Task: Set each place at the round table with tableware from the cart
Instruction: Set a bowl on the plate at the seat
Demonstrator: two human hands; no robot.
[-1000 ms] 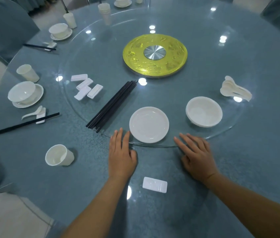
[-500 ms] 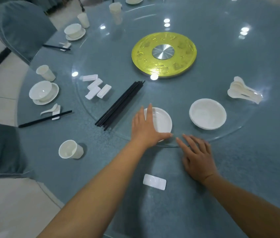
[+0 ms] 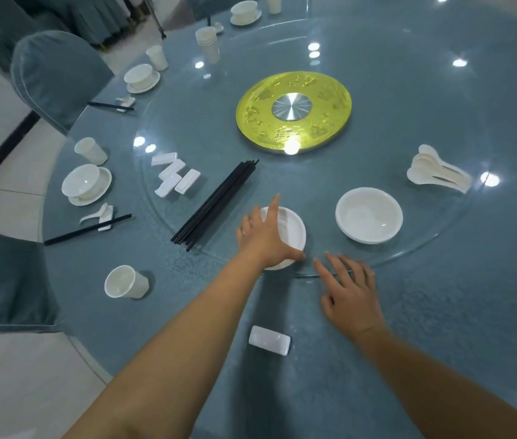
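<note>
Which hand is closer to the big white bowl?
The right hand. It lies flat on the table just below the bowl, apart from it. The left hand is further off to the bowl's left, gripping the small plate.

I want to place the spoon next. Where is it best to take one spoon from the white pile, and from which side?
Take the top spoon of the spoon pile by its handle end, coming from the right. The bowls nest together at the left, while the handles fan out to the right, so a pinch grip there probably frees one.
</note>
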